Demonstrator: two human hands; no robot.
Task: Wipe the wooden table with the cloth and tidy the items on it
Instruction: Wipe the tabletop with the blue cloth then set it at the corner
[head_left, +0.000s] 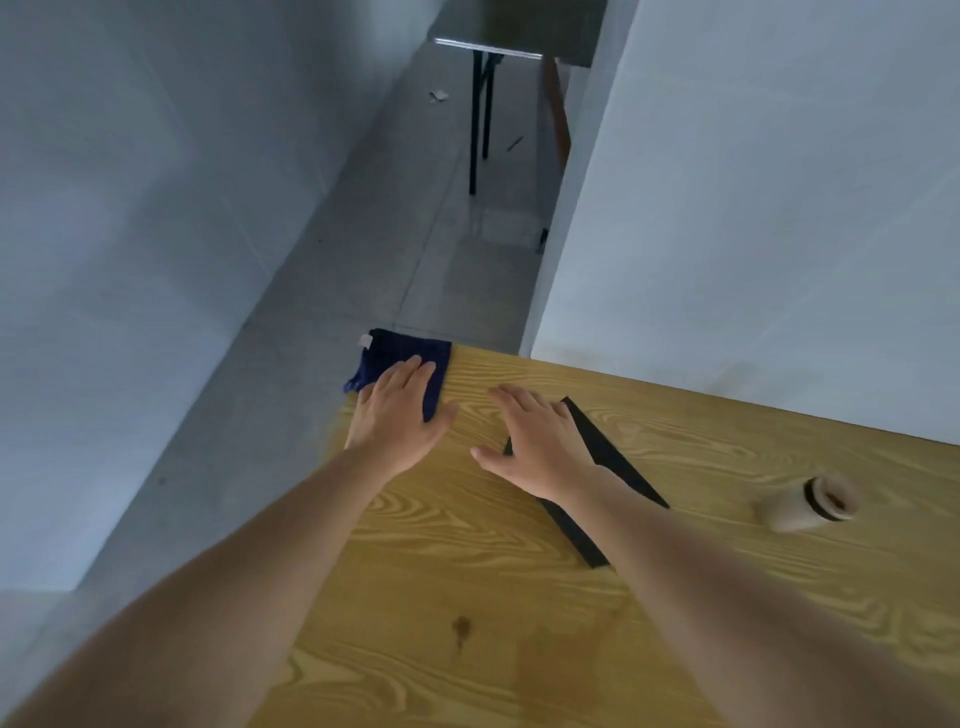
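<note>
Table (467, 597) holds 1 cloth (400, 353), 2 hands.

Bare room: grey walls (130, 208), concrete floor (363, 249), wooden table (467, 571).

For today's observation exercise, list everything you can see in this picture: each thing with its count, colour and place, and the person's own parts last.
Wooden table: one, yellow-brown grain, fills the lower right.
Cloth: one, dark blue, on the table's far left corner, partly overhanging the edge.
Flat black item: one, black, on the table, partly under the right hand; what it is cannot be told.
Cup: one, beige with a dark ring, lying on its side at the table's right.
Far table: one, dark legs, down the corridor.
Floor scraps: a few, small, on the grey floor.
Left hand: flat on the cloth.
Right hand: flat, over the black item.
</note>
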